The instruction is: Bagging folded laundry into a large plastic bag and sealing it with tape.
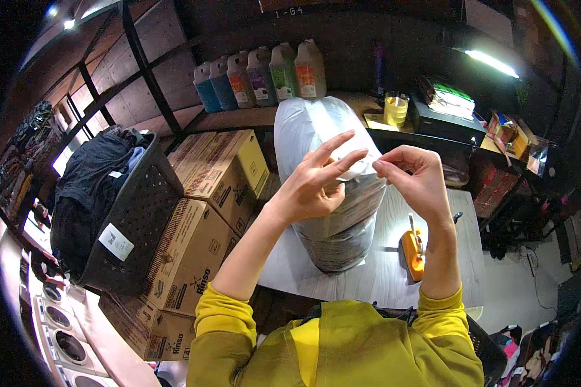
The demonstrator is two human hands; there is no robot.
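Note:
A tall clear plastic bag [341, 222], packed with dark folded fabric, stands upright on the pale wood-grain table [281, 261]. Over its upper part is my left hand [319, 176], index and middle fingers spread, the other fingers curled; whether something thin lies in them cannot be told. My right hand [411, 176] is at the bag's right side, with thumb and index finger pinched together at a small whitish edge that looks like film or tape. An orange tape dispenser [413, 254] sits on the table beside my right forearm.
Stacked cardboard cartons [189, 246] and a black plastic basket [126, 217] of dark clothes stand at the left. Several liquid jugs [283, 72] line the back shelf. A yellow tape roll [395, 110] and a black box-shaped device [445, 123] sit at the back right.

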